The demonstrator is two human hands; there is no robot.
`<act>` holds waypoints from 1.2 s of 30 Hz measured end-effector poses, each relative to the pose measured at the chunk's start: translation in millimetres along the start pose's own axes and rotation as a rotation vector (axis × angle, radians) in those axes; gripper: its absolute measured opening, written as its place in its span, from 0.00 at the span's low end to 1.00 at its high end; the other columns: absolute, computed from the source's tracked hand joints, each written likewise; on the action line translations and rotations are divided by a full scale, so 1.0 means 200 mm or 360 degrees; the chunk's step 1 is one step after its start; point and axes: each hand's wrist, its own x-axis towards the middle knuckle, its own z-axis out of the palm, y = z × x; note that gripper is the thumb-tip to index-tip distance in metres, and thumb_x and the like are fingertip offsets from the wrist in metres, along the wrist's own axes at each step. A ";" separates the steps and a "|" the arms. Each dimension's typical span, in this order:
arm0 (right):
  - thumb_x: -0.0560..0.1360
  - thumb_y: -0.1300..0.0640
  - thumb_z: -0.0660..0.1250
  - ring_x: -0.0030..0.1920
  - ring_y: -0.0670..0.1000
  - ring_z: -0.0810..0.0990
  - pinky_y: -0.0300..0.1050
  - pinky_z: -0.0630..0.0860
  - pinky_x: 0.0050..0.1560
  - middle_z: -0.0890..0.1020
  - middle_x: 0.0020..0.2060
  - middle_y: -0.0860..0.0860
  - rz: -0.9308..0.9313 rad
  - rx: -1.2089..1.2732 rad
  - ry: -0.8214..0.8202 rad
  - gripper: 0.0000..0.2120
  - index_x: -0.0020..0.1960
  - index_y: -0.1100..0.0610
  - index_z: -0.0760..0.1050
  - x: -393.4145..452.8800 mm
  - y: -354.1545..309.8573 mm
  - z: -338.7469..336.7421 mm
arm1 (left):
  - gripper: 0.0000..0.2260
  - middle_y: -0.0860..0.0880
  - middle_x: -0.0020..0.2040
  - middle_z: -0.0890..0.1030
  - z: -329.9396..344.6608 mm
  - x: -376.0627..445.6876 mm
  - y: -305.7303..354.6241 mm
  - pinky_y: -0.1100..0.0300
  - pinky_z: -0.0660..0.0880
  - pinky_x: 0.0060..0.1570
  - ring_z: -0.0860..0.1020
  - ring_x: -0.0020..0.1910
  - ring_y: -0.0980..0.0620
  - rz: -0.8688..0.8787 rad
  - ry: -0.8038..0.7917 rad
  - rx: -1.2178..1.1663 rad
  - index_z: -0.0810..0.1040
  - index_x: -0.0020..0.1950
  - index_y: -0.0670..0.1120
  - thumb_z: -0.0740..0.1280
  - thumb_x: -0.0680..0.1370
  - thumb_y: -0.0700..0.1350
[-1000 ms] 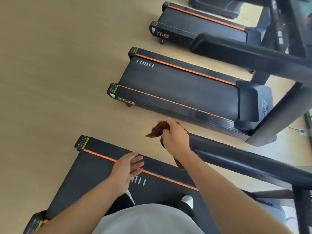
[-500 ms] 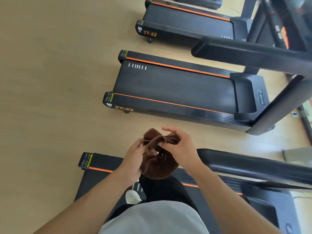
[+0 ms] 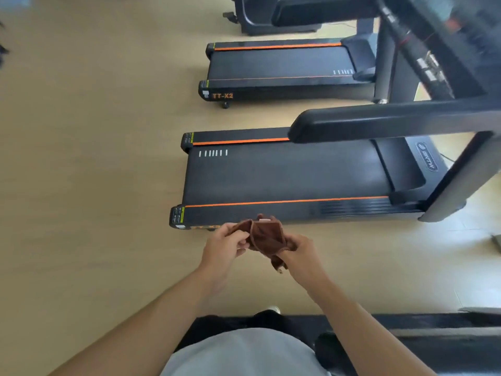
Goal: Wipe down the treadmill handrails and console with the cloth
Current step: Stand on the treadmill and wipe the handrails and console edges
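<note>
A small brown cloth [image 3: 267, 236] is held up between both hands in front of me, above the wooden floor. My left hand [image 3: 225, 242] pinches its left edge and my right hand [image 3: 303, 252] grips its lower right corner, so the cloth is stretched partly open. A black handrail [image 3: 379, 123] of the neighbouring treadmill runs across the upper right, well away from the cloth. The treadmill I stand on shows only as a dark strip [image 3: 406, 325] at the bottom. Its handrails and console are out of view.
A black treadmill with orange stripes [image 3: 284, 180] lies just beyond my hands. A second one marked TT-X2 [image 3: 279, 69] is farther back, with another machine base [image 3: 271, 23] behind it. Light wooden floor [image 3: 95, 158] fills the left side.
My right hand left the handrail end with the cloth, and my left hand came up to grip it too. The view swung left, so my own treadmill's handrail dropped out of sight.
</note>
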 end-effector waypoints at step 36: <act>0.79 0.72 0.62 0.46 0.52 0.84 0.46 0.83 0.44 0.86 0.46 0.54 0.0132 0.1346 0.2189 0.15 0.50 0.57 0.83 1.56 -1.25 -0.03 | 0.14 0.56 0.40 0.82 0.92 1.80 2.03 0.70 0.76 0.53 0.83 0.49 0.56 0.0780 -0.2083 0.0856 0.81 0.55 0.52 0.71 0.76 0.33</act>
